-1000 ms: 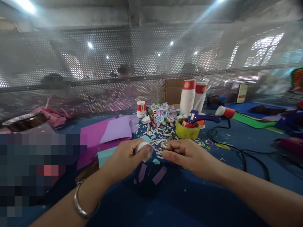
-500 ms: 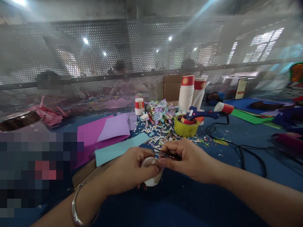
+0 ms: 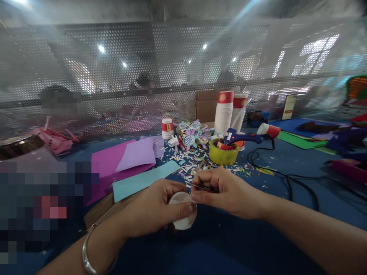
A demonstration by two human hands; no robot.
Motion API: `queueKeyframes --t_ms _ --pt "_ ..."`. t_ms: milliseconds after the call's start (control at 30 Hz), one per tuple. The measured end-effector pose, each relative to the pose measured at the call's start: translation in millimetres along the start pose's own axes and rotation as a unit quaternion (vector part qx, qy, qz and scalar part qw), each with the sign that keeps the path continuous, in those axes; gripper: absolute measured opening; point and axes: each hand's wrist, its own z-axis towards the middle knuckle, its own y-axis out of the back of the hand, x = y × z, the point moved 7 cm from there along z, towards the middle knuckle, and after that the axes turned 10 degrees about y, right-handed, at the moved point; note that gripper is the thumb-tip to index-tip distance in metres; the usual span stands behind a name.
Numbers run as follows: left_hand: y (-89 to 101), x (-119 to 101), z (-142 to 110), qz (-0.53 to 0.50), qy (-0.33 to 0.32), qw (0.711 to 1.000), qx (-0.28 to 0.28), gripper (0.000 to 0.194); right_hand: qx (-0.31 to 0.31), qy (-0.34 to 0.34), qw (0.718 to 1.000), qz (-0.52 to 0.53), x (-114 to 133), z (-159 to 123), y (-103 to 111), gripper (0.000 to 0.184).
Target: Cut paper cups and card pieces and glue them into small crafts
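My left hand [image 3: 163, 208] is closed around a round white paper cup piece [image 3: 185, 223], with the thumb lying across its face. Close beside it, my right hand [image 3: 220, 191] is closed on a pair of scissors [image 3: 205, 187]. Their thin dark blades point left above the cup piece, while the handles are mostly hidden in the fingers. The right thumb and fingertips are at the cup piece's right edge; whether they pinch it I cannot tell.
Paper scraps [image 3: 189, 168] lie beyond my hands, before a heap of small paper turtles [image 3: 189, 140]. A glue gun [image 3: 243, 137] rests on a yellow tape roll [image 3: 225, 154], its black cable running right. Stacked paper cups [image 3: 223, 114] stand behind. Coloured sheets [image 3: 137, 156] lie left.
The white cup piece has turned so that its round face points more toward me. The left thumb has shifted slightly right across it, and the scissors show less of their blades.
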Motion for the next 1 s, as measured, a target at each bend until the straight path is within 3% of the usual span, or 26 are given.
queueKeyframes --t_ms 267,433,600,867,1000 --pt "-6.9 0.2 -0.4 -0.123 0.038 0.991 0.025 0.028 -0.010 -0.027 0.995 0.094 4.3 0.5 -1.8 0.034" --pt "-4.2 -2.6 0.4 -0.159 0.039 0.987 0.003 0.029 -0.046 -0.040 0.995 0.081 2.0 0.1 2.9 0.032" --pt "-4.0 -2.5 -0.7 -0.192 0.058 0.980 0.005 0.028 -0.067 -0.012 0.996 0.055 2.4 2.2 6.4 0.027" --pt "-5.2 3.1 -1.0 -0.174 0.075 0.982 0.002 0.028 -0.057 0.008 0.998 0.008 0.6 3.3 4.0 0.027" --pt "-4.6 3.9 -0.1 -0.110 0.079 0.990 -0.032 0.028 -0.055 0.006 0.998 0.000 -0.3 2.9 2.8 0.031"
